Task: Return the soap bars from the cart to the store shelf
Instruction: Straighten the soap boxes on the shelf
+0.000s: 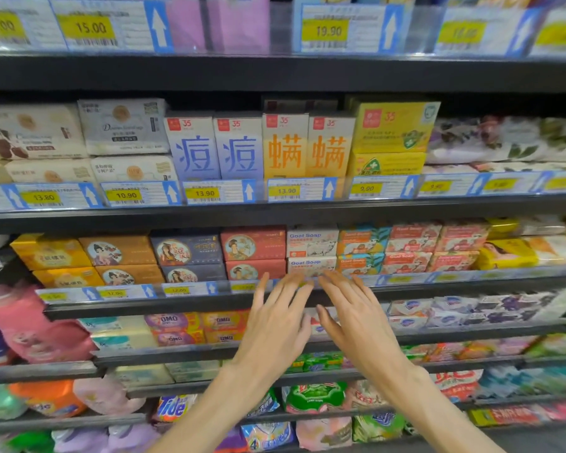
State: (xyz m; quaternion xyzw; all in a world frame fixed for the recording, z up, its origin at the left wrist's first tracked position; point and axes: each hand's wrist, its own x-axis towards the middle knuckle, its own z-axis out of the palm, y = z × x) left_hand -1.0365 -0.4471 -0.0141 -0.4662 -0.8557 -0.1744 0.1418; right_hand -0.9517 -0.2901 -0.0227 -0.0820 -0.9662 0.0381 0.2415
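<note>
— Hands first: how are they seen?

— Both are raised side by side before the store shelf (307, 297). The left hand (276, 322) is spread flat, fingers straight, and nothing is held in it. The right hand (352, 317) is likewise opened out, fingers extended, with nothing gripped. The fingertips of both are placed at the shelf's front edge, just below the white Goat Soap boxes (311, 253).

— Soap bars: where are they found?

— Two white Goat Soap boxes are stacked one on the other on that shelf. They are flanked on the left by red boxes (254, 248) and on the right by teal-and-orange boxes (361, 248). Whether the lower box is touched by the fingertips cannot be told.

— And above?

— Upright blue boxes (214, 147) and orange boxes (307, 147) are shelved behind price tags (286, 190).
</note>
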